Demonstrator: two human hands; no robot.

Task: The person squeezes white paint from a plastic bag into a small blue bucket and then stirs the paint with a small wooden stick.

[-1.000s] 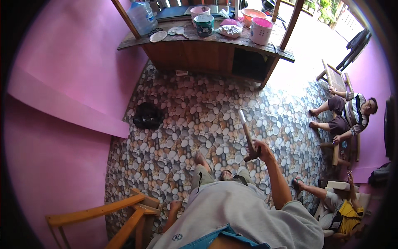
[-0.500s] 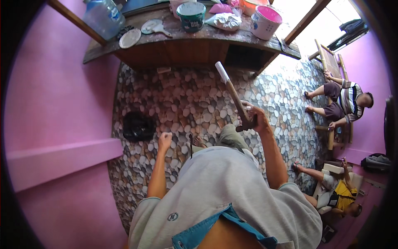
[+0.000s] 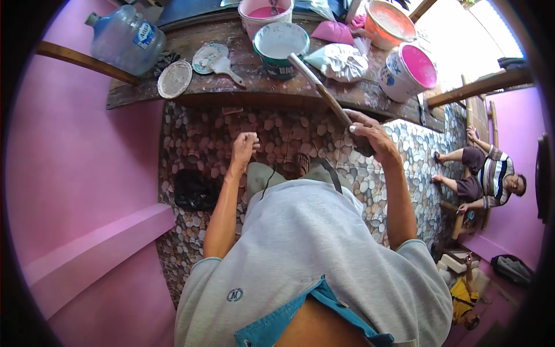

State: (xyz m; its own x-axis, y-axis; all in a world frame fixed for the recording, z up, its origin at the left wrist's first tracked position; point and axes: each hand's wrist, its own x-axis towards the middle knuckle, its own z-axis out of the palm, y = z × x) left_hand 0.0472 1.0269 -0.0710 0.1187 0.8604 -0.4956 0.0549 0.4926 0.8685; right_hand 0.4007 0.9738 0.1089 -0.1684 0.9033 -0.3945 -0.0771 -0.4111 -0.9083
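My right hand [image 3: 378,139] is closed around the darker, wider end of a long wooden-handled tool [image 3: 328,97]. Its shaft points up and to the left, and the pale tip overlaps the green pail [image 3: 276,69] on the workbench in my view. The tool's head is mostly hidden by my fingers, so its exact kind does not show. My left hand [image 3: 244,148] hangs in front of me with curled fingers and nothing visible in it, nearest to the bench's front edge.
The wooden workbench [image 3: 199,95] bears a pink-lined white bucket [image 3: 399,81], an orange basin [image 3: 387,37], filled plastic bags [image 3: 345,62], a scraper [image 3: 227,70], lids and a water jug [image 3: 130,40]. A black bag [image 3: 196,189] lies on the floor. Two people sit at right.
I have come closer to the workbench. My right hand has brought the tool toward the bench, its tip now over the green pail in view. My left hand has risen, still curled.
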